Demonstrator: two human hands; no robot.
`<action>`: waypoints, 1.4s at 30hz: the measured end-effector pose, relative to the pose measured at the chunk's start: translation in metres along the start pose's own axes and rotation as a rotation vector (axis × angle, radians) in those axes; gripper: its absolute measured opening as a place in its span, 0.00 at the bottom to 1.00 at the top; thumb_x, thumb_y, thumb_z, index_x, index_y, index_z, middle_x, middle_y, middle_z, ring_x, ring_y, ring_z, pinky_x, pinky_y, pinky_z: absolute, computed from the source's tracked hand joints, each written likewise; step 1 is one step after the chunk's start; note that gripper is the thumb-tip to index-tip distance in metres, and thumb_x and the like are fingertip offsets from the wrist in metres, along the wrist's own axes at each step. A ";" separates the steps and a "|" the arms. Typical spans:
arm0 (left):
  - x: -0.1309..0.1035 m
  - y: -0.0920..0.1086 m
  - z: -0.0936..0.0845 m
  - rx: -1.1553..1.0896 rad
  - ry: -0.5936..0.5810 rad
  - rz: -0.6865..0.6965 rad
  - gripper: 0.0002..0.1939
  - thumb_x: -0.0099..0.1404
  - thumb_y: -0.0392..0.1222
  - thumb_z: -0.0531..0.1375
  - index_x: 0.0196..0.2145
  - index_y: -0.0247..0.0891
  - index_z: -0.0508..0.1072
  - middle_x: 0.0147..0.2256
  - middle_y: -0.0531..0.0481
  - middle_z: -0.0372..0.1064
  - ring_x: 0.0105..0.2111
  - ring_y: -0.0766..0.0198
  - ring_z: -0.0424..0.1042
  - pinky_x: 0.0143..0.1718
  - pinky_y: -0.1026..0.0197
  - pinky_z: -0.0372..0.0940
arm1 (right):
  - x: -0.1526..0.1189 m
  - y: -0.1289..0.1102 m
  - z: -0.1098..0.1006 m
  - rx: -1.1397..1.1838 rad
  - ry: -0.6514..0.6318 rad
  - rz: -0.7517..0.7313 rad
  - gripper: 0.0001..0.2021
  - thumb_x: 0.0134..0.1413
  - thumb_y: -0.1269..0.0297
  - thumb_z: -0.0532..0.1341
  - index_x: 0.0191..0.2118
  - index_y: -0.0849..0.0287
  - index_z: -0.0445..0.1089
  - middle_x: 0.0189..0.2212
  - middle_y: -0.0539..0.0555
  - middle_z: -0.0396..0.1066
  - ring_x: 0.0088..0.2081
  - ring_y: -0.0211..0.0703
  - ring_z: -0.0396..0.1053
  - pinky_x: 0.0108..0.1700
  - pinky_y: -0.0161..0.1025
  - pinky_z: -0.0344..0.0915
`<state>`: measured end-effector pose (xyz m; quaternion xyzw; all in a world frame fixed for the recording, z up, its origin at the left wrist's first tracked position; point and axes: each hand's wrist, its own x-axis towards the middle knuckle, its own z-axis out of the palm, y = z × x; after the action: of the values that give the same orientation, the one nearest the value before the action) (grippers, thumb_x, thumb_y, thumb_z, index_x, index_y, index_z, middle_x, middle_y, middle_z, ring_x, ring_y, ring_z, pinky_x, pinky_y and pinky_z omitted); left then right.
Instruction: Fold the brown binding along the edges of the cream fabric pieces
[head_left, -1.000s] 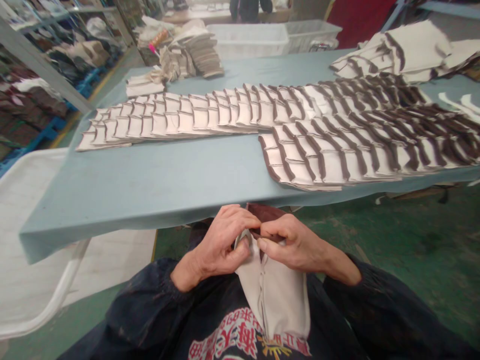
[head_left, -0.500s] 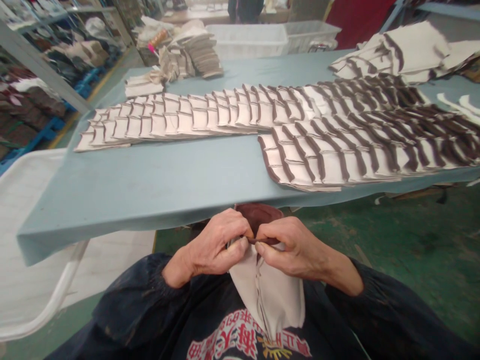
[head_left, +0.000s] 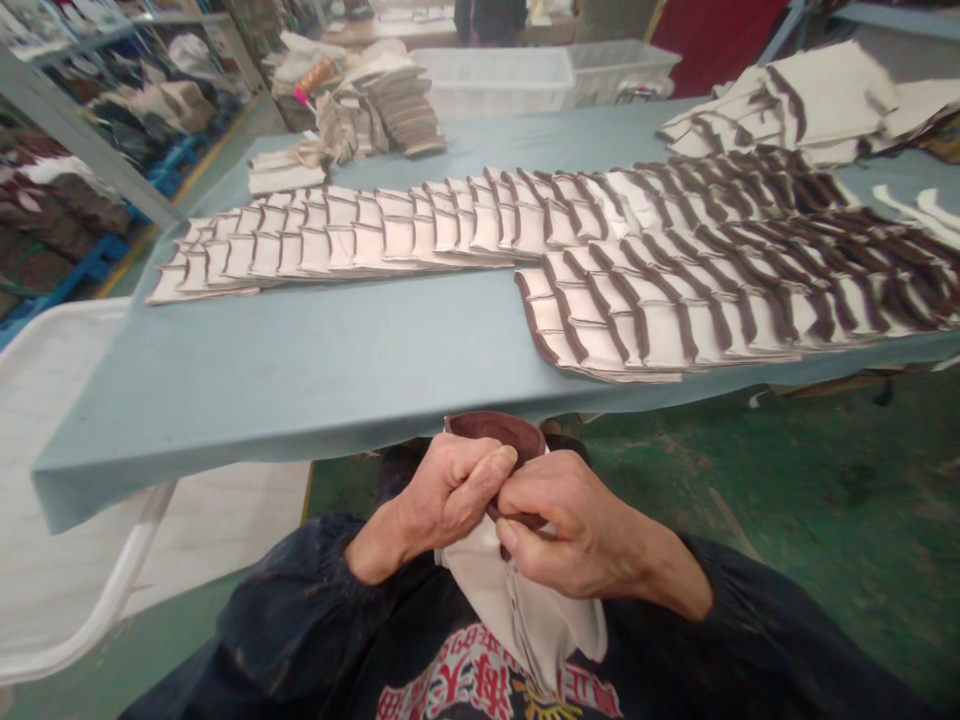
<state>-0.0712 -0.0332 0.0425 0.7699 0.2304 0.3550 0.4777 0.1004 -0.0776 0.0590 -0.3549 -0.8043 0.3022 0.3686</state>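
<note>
A cream cloth piece (head_left: 499, 610) with a dark brown band (head_left: 499, 428) round its open top hangs in front of my chest, beyond the table's near edge. My left hand (head_left: 461, 490) is closed on the left part of the band, its thumb lying on top. Pinched on the band just to the right is my right hand (head_left: 574, 520). The two hands nearly touch, and they hide part of the band. A seam runs down the cloth below them.
On the blue-green table (head_left: 337, 350) lie long overlapping rows of cream pieces (head_left: 375, 230) and brown-edged pieces (head_left: 675, 300). Stacked cloth (head_left: 409, 100) and white bins (head_left: 495, 80) are at the back. A white cart (head_left: 75, 620) stands at the left.
The cloth's banded opening has shifted slightly left and shows wider. My left thumb has moved up onto the band, and my right hand has moved a little left and down.
</note>
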 end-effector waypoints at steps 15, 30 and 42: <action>-0.005 -0.007 0.018 -0.310 0.149 -0.389 0.35 0.73 0.68 0.51 0.17 0.40 0.57 0.17 0.56 0.49 0.19 0.68 0.48 0.22 0.58 0.47 | -0.002 -0.011 0.023 0.166 0.009 0.020 0.14 0.48 0.74 0.54 0.22 0.55 0.46 0.17 0.42 0.46 0.21 0.33 0.43 0.26 0.38 0.43; -0.015 -0.022 0.027 -0.354 0.254 -0.530 0.34 0.71 0.67 0.54 0.17 0.39 0.58 0.17 0.56 0.51 0.21 0.68 0.50 0.24 0.60 0.49 | 0.000 0.000 0.027 0.478 -0.152 0.381 0.14 0.53 0.69 0.56 0.20 0.56 0.53 0.16 0.42 0.53 0.19 0.31 0.48 0.21 0.32 0.46; -0.027 -0.037 0.033 -0.375 0.288 -0.616 0.33 0.70 0.68 0.55 0.19 0.39 0.59 0.18 0.57 0.52 0.21 0.68 0.50 0.23 0.62 0.49 | -0.005 0.013 0.037 0.544 -0.181 0.470 0.14 0.54 0.69 0.56 0.21 0.56 0.52 0.18 0.42 0.51 0.22 0.32 0.47 0.24 0.34 0.46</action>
<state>-0.0640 -0.0544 -0.0094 0.5063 0.4466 0.3353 0.6571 0.0772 -0.0821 0.0270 -0.3907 -0.6204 0.6117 0.2972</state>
